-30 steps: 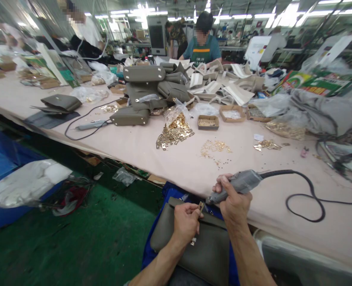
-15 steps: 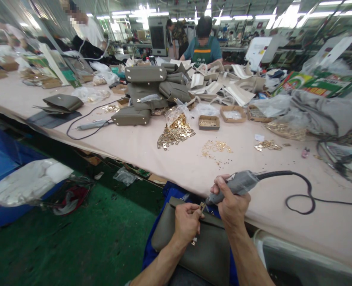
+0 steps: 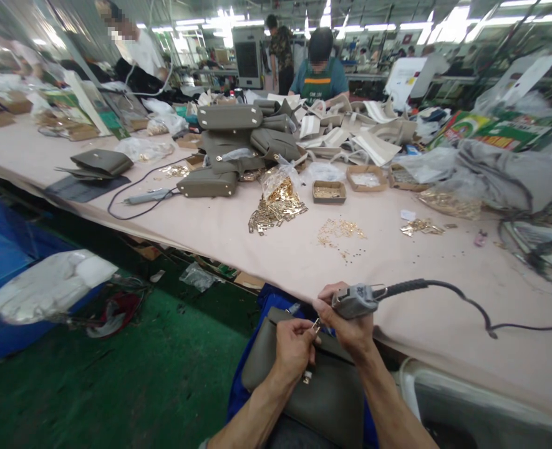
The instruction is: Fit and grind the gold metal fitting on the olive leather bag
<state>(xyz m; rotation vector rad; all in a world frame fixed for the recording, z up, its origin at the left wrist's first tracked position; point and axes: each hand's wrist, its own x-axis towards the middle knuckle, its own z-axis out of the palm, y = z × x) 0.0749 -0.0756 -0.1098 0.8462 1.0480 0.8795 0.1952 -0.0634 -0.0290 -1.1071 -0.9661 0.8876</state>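
An olive-grey leather bag (image 3: 325, 393) lies on my lap over a blue cloth (image 3: 270, 302). My left hand (image 3: 293, 349) is closed in a pinch on a small gold metal fitting (image 3: 315, 324) at the bag's top edge. My right hand (image 3: 345, 321) is wrapped around a grey corded electric screwdriver (image 3: 356, 300), its body pointing toward me and its tip hidden behind the fingers near the fitting. Its black cable (image 3: 448, 292) runs right across the table.
The pink-covered table (image 3: 266, 243) carries heaps of gold fittings (image 3: 276, 209), small cardboard trays (image 3: 329, 192), stacked olive bags (image 3: 238, 143) and a second screwdriver (image 3: 145, 197). A person in a green apron (image 3: 320, 78) works opposite; another stands at far left. Green floor lies to my left.
My right hand has turned the screwdriver so its body now points toward me and has come closer to my left hand. The cable loop on the table has pulled straighter.
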